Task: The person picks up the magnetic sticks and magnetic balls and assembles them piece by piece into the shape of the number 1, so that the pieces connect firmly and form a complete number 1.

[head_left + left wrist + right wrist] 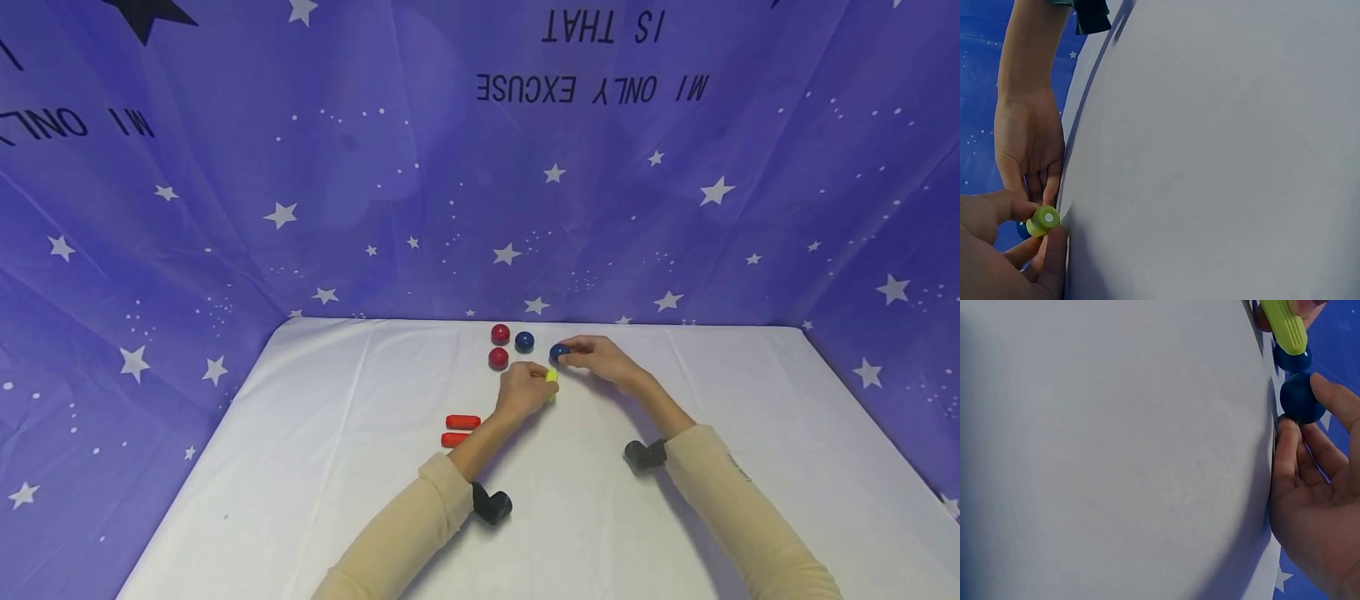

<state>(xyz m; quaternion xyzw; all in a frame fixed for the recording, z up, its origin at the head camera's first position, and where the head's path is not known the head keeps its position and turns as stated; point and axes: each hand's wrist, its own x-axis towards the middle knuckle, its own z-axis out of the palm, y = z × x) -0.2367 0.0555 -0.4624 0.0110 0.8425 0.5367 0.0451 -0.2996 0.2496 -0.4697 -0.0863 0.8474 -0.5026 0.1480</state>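
My left hand (522,389) pinches a yellow-green ribbed rod (551,385) between thumb and fingers. In the left wrist view the rod's end (1049,218) shows a small pale disc at its centre. Just beyond it, my right hand (600,360) holds a dark blue ball (559,353) with its thumb and fingertips. The right wrist view has this ball (1302,399) close to the rod's rounded end (1296,341); whether they touch I cannot tell. A second blue ball (524,342) lies on the table to the left of the held one.
Two red balls (500,334) lie at the back of the white-covered table (300,467), left of the blue ones. Two red ribbed rods (462,422) lie nearer, one partly behind the left forearm. A purple starred curtain (420,167) hangs around the table's back and sides.
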